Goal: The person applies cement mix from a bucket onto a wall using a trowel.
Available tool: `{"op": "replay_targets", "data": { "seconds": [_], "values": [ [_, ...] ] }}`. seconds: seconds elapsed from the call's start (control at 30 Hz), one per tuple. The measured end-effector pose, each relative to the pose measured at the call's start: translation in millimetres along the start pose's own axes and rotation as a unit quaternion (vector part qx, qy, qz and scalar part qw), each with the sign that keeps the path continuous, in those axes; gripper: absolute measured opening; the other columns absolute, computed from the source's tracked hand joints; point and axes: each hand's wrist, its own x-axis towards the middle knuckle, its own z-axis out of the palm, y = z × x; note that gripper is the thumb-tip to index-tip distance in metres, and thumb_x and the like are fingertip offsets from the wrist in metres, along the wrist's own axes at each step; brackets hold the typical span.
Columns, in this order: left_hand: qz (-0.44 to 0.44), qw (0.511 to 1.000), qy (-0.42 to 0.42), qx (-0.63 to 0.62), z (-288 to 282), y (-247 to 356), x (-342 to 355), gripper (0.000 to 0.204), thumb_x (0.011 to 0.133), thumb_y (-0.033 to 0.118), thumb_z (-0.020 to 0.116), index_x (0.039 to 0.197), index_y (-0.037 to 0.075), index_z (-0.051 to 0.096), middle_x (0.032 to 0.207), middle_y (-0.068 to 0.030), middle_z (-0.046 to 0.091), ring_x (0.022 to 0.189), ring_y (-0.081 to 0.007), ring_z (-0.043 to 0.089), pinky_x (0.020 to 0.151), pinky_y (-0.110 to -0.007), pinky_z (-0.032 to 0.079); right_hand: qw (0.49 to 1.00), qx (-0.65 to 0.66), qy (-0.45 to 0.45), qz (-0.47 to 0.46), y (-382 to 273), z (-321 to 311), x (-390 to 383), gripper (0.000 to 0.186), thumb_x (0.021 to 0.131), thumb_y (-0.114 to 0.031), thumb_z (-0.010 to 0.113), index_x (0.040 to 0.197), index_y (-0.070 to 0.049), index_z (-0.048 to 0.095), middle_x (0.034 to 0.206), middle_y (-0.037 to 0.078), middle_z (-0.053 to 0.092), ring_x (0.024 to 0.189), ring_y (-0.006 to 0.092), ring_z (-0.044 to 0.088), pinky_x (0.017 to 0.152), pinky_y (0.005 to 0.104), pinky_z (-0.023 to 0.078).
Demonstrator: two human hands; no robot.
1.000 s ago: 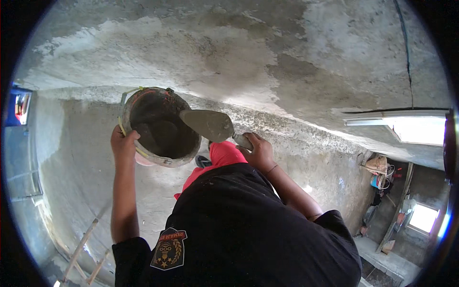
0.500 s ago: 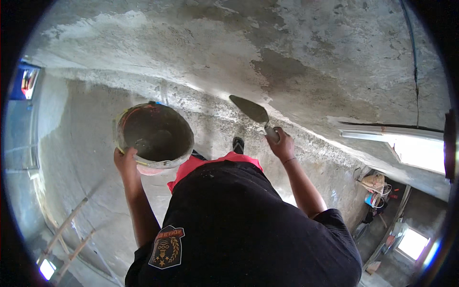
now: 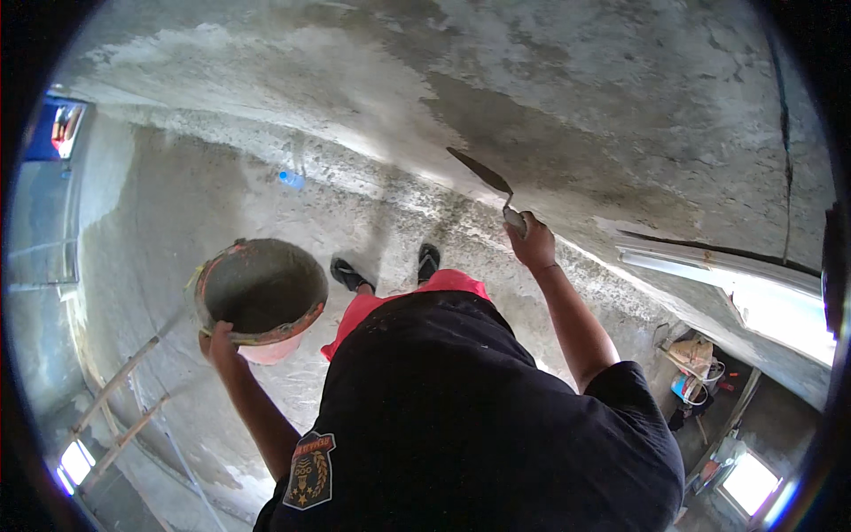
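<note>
My left hand [image 3: 222, 342] is closed on the near rim of a round bucket [image 3: 266, 288] at my left. Grey, wet-looking mortar lies inside it, and its rim is crusted. My right hand [image 3: 532, 243] grips the handle of a pointed trowel [image 3: 481, 170], raised in front of me to the right. The blade is turned partly edge-on, its tip toward the grey wall [image 3: 550, 115]. Whether the blade touches the wall, I cannot tell. A darker, damp-looking patch marks the wall beside the blade.
A clear plastic bottle with blue [image 3: 291, 179] is on the floor by the wall's foot. Wooden poles [image 3: 124, 372] stand at the left. A bright opening [image 3: 780, 310] breaks the wall at right, and a pail [image 3: 687, 388] sits among clutter beyond. My sandaled feet [image 3: 428, 261] are on the concrete floor.
The bucket has moved down and left with my left hand, uncovering the bottle and my left foot. The trowel has risen slightly to the right, and its blade has turned more edge-on.
</note>
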Motion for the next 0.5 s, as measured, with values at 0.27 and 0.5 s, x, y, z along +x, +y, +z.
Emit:
{"op": "replay_targets", "data": {
  "seconds": [0.27, 0.5],
  "values": [
    [-0.045, 0.999, 0.02, -0.012, -1, -19, -23, 0.051, 0.062, -0.001, 0.055, 0.112, -0.009, 0.052, 0.103, -0.0163, 0.06, 0.09, -0.0286, 0.061, 0.079, -0.037, 0.051, 0.999, -0.032, -0.025, -0.026, 25, -7, 21, 0.036, 0.083, -0.038, 0.06, 0.095, -0.005, 0.056, 0.08, 0.023, 0.064, 0.076, 0.0416, 0.062, 0.066, 0.0498, 0.05],
    [-0.013, 0.998, -0.051, -0.029, 31, -7, -44, 0.052, 0.062, 0.0, 0.054, 0.114, -0.007, 0.054, 0.104, -0.0125, 0.061, 0.092, -0.0251, 0.06, 0.082, -0.032, 0.047, 0.998, -0.039, -0.053, -0.02, 13, -11, 50, 0.039, 0.084, -0.042, 0.059, 0.092, -0.004, 0.058, 0.079, 0.023, 0.064, 0.077, 0.0429, 0.061, 0.067, 0.0503, 0.048]
  ]
}}
